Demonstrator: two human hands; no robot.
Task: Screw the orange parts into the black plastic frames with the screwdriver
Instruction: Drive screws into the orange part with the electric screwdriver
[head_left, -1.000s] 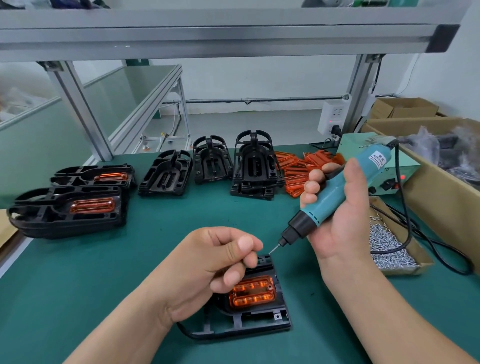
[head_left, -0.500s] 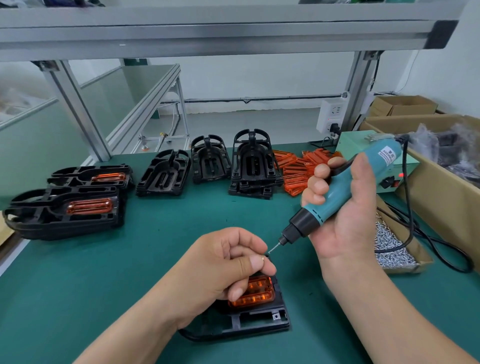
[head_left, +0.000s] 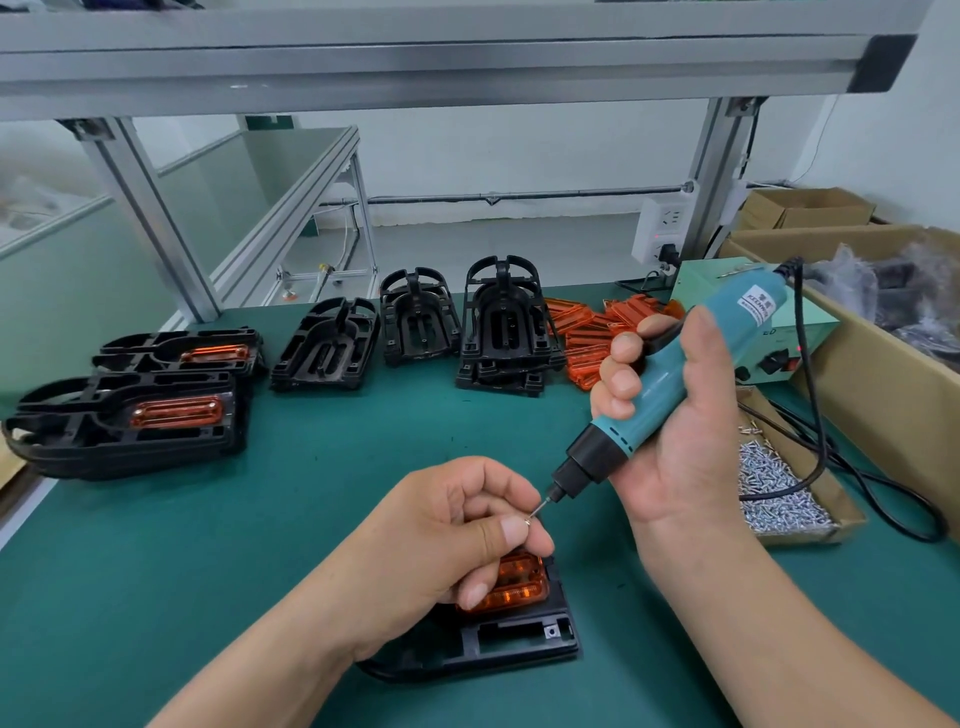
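Note:
A black plastic frame (head_left: 519, 642) lies near the front of the green mat with an orange part (head_left: 522, 584) seated in it. My left hand (head_left: 447, 540) hovers over the frame and pinches a small screw (head_left: 528, 521) between thumb and forefinger. My right hand (head_left: 675, 415) grips a teal electric screwdriver (head_left: 660, 384), tilted down to the left, and its bit tip touches the screw. The left hand hides much of the frame and part.
Empty black frames (head_left: 501, 332) stand at the back, finished ones with orange parts (head_left: 130, 421) at the left. Loose orange parts (head_left: 587, 332) lie behind the screwdriver. A cardboard tray of screws (head_left: 774, 488), a green power box (head_left: 769, 353), cables and cartons fill the right side.
My left hand has moved slightly right and down over the frame, bringing the screw to the bit tip. The screwdriver has tilted a little more upright.

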